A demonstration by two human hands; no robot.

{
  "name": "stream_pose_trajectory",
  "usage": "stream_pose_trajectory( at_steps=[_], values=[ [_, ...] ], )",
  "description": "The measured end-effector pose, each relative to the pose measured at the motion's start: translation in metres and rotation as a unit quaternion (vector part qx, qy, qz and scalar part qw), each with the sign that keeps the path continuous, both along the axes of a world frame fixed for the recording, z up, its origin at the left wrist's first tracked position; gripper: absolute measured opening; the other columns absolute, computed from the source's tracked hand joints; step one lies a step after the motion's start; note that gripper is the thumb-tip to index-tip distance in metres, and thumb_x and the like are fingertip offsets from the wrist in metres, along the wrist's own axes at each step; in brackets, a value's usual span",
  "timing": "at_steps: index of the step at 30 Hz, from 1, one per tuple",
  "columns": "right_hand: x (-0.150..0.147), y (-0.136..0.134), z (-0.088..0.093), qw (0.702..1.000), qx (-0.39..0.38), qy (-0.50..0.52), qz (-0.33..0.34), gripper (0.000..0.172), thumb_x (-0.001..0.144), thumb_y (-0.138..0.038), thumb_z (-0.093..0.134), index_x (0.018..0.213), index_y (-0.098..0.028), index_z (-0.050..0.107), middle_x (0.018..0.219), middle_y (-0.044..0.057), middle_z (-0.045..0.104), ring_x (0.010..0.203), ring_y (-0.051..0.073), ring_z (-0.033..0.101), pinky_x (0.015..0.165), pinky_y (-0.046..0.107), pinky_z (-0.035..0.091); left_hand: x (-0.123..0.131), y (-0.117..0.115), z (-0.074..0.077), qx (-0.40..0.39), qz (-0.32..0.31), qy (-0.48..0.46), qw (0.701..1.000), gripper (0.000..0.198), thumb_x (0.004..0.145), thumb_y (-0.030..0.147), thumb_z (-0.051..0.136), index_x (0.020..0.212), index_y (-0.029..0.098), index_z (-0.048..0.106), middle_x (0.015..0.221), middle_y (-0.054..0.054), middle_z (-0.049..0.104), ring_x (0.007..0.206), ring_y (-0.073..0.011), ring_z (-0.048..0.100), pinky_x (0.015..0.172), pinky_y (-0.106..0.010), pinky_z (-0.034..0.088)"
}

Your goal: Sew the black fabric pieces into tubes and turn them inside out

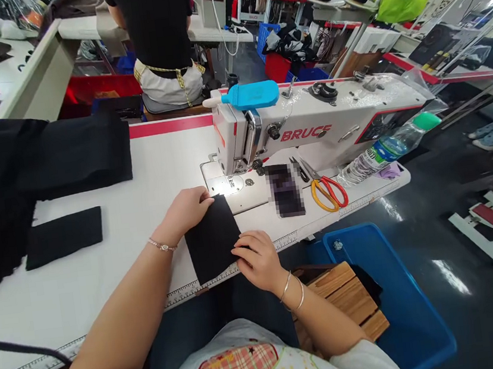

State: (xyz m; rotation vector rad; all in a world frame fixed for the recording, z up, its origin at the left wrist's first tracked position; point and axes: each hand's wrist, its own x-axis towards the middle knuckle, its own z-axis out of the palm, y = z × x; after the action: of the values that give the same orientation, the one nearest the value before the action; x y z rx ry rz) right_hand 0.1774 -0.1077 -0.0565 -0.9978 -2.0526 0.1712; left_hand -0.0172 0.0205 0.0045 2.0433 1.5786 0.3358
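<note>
A black fabric piece [212, 242] lies at the front edge of the white sewing table, just before the sewing machine [310, 120]. My left hand [189, 208] pinches its far edge close to the needle plate [223, 181]. At the near right edge, my right hand [258, 259] has its fingers closed on the same fabric, thumb underneath or hidden. Another small black fabric piece [64, 237] rests to the left, beside a large pile of black fabric [76, 151].
Right of the fabric lie scissors [329, 192] with red and yellow handles and a water bottle [386, 150]. A blue bin [389, 286] and a wooden stool [344, 298] stand below on the right. A person in black [155, 28] sits beyond the table.
</note>
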Motion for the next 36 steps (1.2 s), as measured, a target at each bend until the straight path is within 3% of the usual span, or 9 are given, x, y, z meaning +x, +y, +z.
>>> stream_pose_trajectory(
  at_steps=[5, 12, 16, 27, 36],
  values=[
    [-0.010, 0.006, -0.003, 1.000, -0.012, -0.016, -0.012, 0.018, 0.081, -0.010, 0.055, 0.090, -0.019, 0.068, 0.090, 0.005, 0.068, 0.097, 0.021, 0.058, 0.080, 0.036, 0.047, -0.005, 0.002, -0.001, -0.002, 0.023, 0.011, 1.000, 0.021, 0.083, 0.038, 0.048, 0.070, 0.022, 0.050, 0.071, -0.003, 0.063, 0.066, -0.0196, 0.055, 0.061, -0.031, 0.039],
    [-0.012, 0.008, -0.006, 1.000, -0.020, 0.007, -0.019, 0.018, 0.082, -0.011, 0.054, 0.090, -0.020, 0.068, 0.092, 0.005, 0.068, 0.099, 0.020, 0.059, 0.083, 0.037, 0.048, -0.002, -0.002, 0.010, -0.013, 0.042, 0.002, 0.999, 0.022, 0.082, 0.040, 0.048, 0.071, 0.022, 0.054, 0.069, -0.002, 0.063, 0.065, -0.0185, 0.054, 0.061, -0.031, 0.039],
    [-0.013, 0.007, -0.007, 0.999, -0.036, 0.002, -0.030, 0.019, 0.083, -0.012, 0.053, 0.091, -0.022, 0.068, 0.092, 0.004, 0.069, 0.100, 0.020, 0.060, 0.083, 0.037, 0.048, -0.010, 0.001, 0.008, -0.026, 0.075, 0.043, 0.996, 0.021, 0.080, 0.040, 0.050, 0.071, 0.022, 0.058, 0.070, -0.002, 0.065, 0.067, -0.0194, 0.055, 0.061, -0.031, 0.038],
    [-0.009, 0.007, -0.012, 0.998, -0.030, 0.026, -0.050, 0.022, 0.080, -0.007, 0.054, 0.092, -0.020, 0.067, 0.090, 0.003, 0.070, 0.100, 0.021, 0.059, 0.084, 0.038, 0.050, -0.010, 0.002, -0.003, -0.033, 0.053, 0.079, 0.995, 0.025, 0.083, 0.043, 0.050, 0.070, 0.022, 0.052, 0.068, -0.002, 0.062, 0.065, -0.0190, 0.053, 0.059, -0.031, 0.036],
    [-0.012, 0.004, 0.001, 0.995, -0.018, 0.050, -0.082, 0.023, 0.077, -0.004, 0.052, 0.088, -0.019, 0.067, 0.086, 0.004, 0.068, 0.094, 0.021, 0.058, 0.081, 0.039, 0.052, 0.002, -0.005, 0.004, -0.016, 0.050, 0.054, 0.997, 0.019, 0.085, 0.035, 0.049, 0.070, 0.023, 0.046, 0.065, 0.000, 0.057, 0.062, -0.0183, 0.049, 0.059, -0.031, 0.035]
  ],
)
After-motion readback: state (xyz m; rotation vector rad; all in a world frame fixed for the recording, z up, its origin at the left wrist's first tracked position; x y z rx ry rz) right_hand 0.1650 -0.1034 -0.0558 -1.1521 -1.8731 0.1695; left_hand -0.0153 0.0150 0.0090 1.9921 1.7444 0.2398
